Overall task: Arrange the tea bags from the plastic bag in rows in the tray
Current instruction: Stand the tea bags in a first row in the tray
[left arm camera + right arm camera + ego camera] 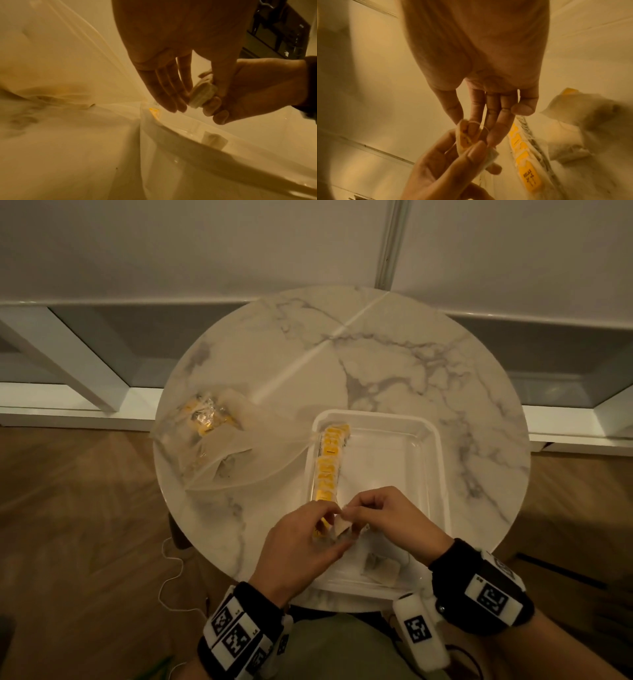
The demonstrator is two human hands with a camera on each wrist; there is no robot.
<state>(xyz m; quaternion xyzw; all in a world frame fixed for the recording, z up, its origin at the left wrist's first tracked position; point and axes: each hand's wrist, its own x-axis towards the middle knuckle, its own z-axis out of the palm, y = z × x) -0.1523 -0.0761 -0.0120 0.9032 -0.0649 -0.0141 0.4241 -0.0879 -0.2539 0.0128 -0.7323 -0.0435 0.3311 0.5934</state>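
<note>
A tea bag (pixel 342 527) is held just above the near left corner of the clear plastic tray (pixel 442 460). My left hand (pixel 330 520) pinches it from the left, and my right hand (pixel 356 510) pinches its top from the right. In the right wrist view, my right hand (pixel 481 129) has its fingertips on the yellow tag and string. A row of tea bags (pixel 330 460) with yellow tags lies along the tray's left wall. One loose tea bag (pixel 380 571) lies flat near the tray's front. The plastic bag (pixel 212 436), with several tea bags inside, lies at the table's left.
Everything sits on a round marble table (pixel 376 354) close to a white wall. The tray's right half holds nothing. A thin white cord (pixel 171 570) hangs below the table's front left edge over the wooden floor.
</note>
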